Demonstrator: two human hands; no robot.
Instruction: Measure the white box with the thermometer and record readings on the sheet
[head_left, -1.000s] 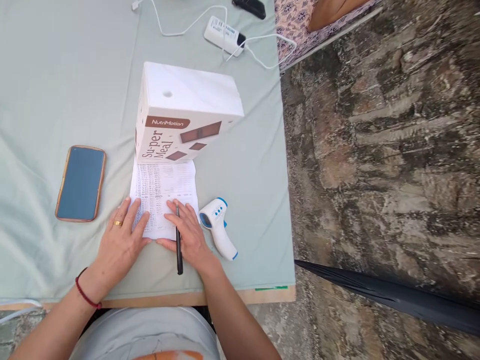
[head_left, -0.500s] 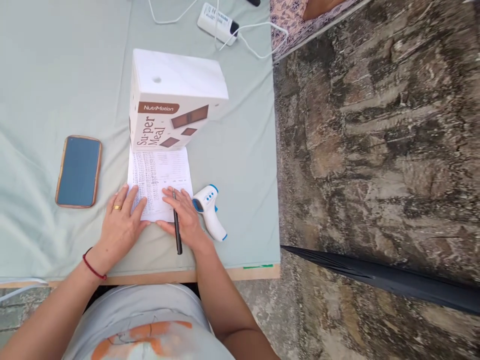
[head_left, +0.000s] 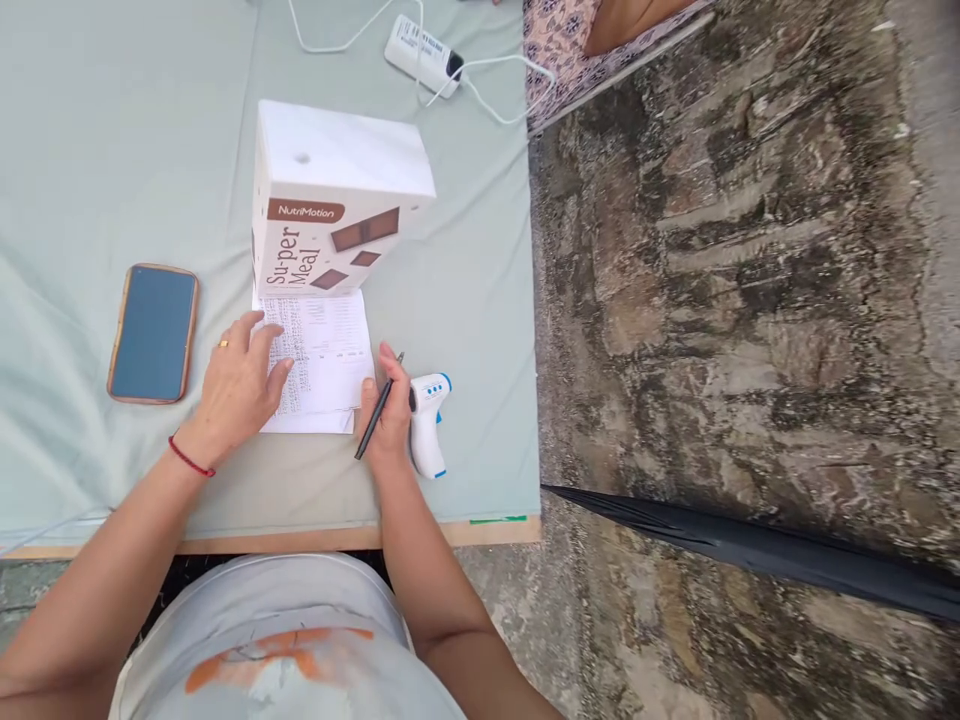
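Note:
Printed paper sheets (head_left: 330, 385) lie on the cloth-covered table, their far end under a white box (head_left: 345, 150) marked "NutriMotion Su-per Meal". My left hand (head_left: 244, 380) rests along the left side of the papers, fingers spread and holding nothing. At the right edge of the papers is my right hand (head_left: 388, 420), with a black pen (head_left: 375, 422) held across its fingers, tip pointing away from me. Just right of that hand, touching or nearly so, lies a white and blue infrared thermometer (head_left: 427, 430).
A smartphone (head_left: 154, 333) in a brown-edged case lies left of the papers. Toward the back sit a white labelled device (head_left: 422, 55) and a white cable (head_left: 499, 60). The table's right edge borders a stone wall (head_left: 712, 300); part of another person (head_left: 630, 22) shows at the top.
My right hand has moved off the papers to their right edge with the pen, and the thermometer has turned more upright. My left hand has shifted forward. A second sheet edge now shows below.

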